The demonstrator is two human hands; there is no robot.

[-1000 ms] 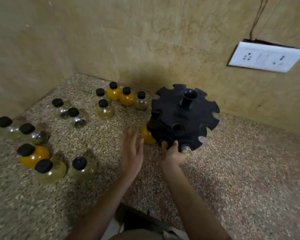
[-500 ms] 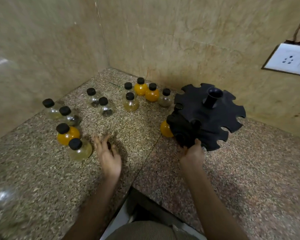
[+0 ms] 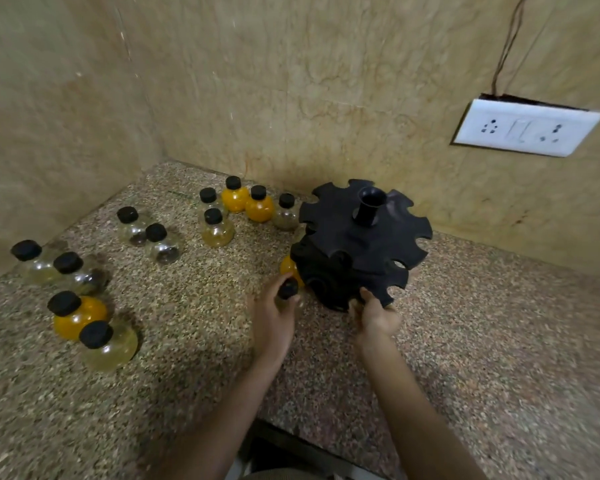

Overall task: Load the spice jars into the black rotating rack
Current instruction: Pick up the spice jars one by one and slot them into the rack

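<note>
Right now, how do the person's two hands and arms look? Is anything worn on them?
Both arms enter from the bottom edge and are bare up to it: no sleeves, gloves or watch show. The left hand and right hand show no rings or markings that can be made out. Motion blur hides finer detail.

The rack (image 3: 361, 244) is matte black all over, centre post included. Every spice jar has a black cap: the two at the back (image 3: 246, 202) hold bright orange-yellow, as does one near the left front (image 3: 75, 315); the jar beside it (image 3: 106, 344) is pale yellow-green. Others look clear glass with dark specks (image 3: 161, 244), though blur makes this uncertain. The countertop (image 3: 482, 341) is speckled granite, tan and brown. The walls (image 3: 291, 81) are mottled beige, and the switch plate (image 3: 525, 128) is white.
</note>
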